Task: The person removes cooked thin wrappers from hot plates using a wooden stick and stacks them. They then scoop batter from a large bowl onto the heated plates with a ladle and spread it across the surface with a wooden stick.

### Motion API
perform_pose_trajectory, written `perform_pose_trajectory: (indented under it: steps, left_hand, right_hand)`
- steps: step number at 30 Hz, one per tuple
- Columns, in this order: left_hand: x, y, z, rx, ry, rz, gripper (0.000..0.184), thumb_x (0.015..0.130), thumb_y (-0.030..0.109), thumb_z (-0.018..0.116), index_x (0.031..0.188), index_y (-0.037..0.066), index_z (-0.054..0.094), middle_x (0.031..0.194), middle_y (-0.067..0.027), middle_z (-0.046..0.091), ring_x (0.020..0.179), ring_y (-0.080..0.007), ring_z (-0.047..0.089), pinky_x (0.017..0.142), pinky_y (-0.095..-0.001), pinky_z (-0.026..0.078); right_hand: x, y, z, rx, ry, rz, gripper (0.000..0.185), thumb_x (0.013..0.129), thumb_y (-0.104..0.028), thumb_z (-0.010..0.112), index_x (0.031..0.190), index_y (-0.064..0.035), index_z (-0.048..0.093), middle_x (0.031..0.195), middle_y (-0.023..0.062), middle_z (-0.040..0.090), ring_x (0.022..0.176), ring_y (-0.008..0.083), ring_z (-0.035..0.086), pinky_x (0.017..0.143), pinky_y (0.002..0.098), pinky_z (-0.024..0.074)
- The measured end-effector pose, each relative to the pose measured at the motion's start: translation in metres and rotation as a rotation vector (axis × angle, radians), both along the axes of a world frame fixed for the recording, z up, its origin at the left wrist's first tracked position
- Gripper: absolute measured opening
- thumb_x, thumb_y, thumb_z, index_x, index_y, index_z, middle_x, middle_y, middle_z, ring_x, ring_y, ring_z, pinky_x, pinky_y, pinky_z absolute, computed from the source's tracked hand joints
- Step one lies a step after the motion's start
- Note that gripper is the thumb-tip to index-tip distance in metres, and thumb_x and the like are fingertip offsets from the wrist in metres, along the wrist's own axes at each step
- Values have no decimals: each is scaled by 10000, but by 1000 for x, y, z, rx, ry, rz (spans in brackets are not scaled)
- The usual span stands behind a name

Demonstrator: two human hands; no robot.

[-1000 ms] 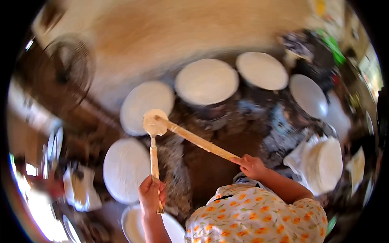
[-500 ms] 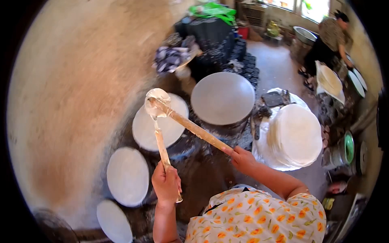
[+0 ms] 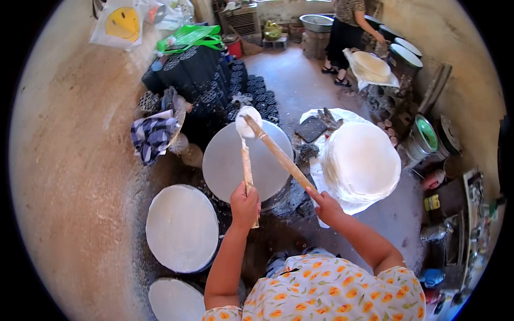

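My right hand grips the end of a ladle's long wooden handle. At its far end, the ladle's bowl is coated with thick white batter and hangs over the back of a round grey griddle. My left hand is wrapped around a flat wooden spatula, its batter-smeared tip close under the ladle bowl. Whether the two tools touch, I cannot tell. The griddle surface looks bare grey. At lower left, a second griddle carries a white layer, and another white round is partly cut off by my arm.
On my right, a tall stack of thin white rounds rests on white sheeting. Black coal briquettes are piled behind the griddle. Farther back, a person stands by more round pans. A green-lined pot stands at right.
Both hands, with the ladle and spatula, have moved from the white-coated griddle to the bare grey one. The view has turned left-to-right, and the person at the back now stands more upright.
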State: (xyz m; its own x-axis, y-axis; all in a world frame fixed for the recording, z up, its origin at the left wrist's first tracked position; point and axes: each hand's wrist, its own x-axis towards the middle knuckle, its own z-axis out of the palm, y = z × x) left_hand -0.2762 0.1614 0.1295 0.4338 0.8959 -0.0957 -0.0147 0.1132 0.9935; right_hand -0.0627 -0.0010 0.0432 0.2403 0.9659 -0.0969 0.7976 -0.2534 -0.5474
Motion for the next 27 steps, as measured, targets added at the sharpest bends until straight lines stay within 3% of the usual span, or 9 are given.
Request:
perform_pose_trajectory:
  steps: [5,8,10,11,13,19,23,25,27]
  left_hand:
    - [6,43,-43,31,15,-180,89,885,97,466,845,29,509,601,0,473,400,-60,448,345,-201,353]
    - [6,67,-74,46,70,-255,176,852,94,487,978,-10,554,601,-53,523,425,-165,512,396,-280,420]
    - [-1,88,-97,921,423,-92,353,811,95,518,1138,-37,540,661,-140,573,548,-320,576,512,-395,481]
    - [-7,97,-100,924,417,-98,353,811,95,518,1138,-37,540,661,-140,573,548,-320,576,512,-395,481]
    - [-20,109,-88,1037,683,-144,455,790,111,548,1217,-38,501,781,-192,586,703,-412,577,627,-467,487]
    - [-35,120,-8,1072,1037,-139,500,816,166,564,1274,-6,461,954,-177,583,734,-375,605,635,-439,508]
    - [-39,125,17,1147,808,75,458,800,107,575,1235,-15,497,940,-192,578,721,-367,599,612,-441,501]
    - [-34,128,27,1333,627,178,401,815,75,563,1197,-39,515,870,-144,598,630,-272,609,546,-366,493]
    - [-32,115,42,506,115,96,337,853,60,527,1177,-33,528,717,-74,574,495,-151,546,451,-262,446]
  right_hand:
    - [-20,-9,-5,-157,-5,-213,763,800,-51,577,1409,-389,266,970,185,496,848,371,584,738,452,486]
    - [-27,-15,-16,-203,-35,-256,721,817,-91,564,1399,-406,277,958,185,514,823,372,596,725,458,493]
    - [-33,-15,-17,-258,-92,-263,650,832,-135,545,1382,-396,314,947,182,540,806,369,607,715,466,497]
    - [-36,-14,-14,-258,-93,-271,650,832,-135,545,1382,-396,314,947,182,540,806,369,607,715,466,497]
    - [-44,-13,-1,-245,-62,-323,691,796,-105,579,1388,-362,331,907,176,538,792,369,587,719,457,483]
    - [-41,-22,3,-76,63,-335,633,775,-56,548,1350,-289,423,904,194,574,848,377,577,765,460,466]
    - [-39,-32,-4,39,109,-275,522,831,-88,505,1326,-248,453,862,193,568,826,368,578,742,464,460]
    - [-38,-33,-8,77,116,-277,522,829,-79,503,1324,-238,457,851,195,567,818,371,576,736,466,459]
    - [-36,-30,-13,115,125,-278,521,827,-69,501,1322,-227,461,841,197,566,810,374,575,730,468,458]
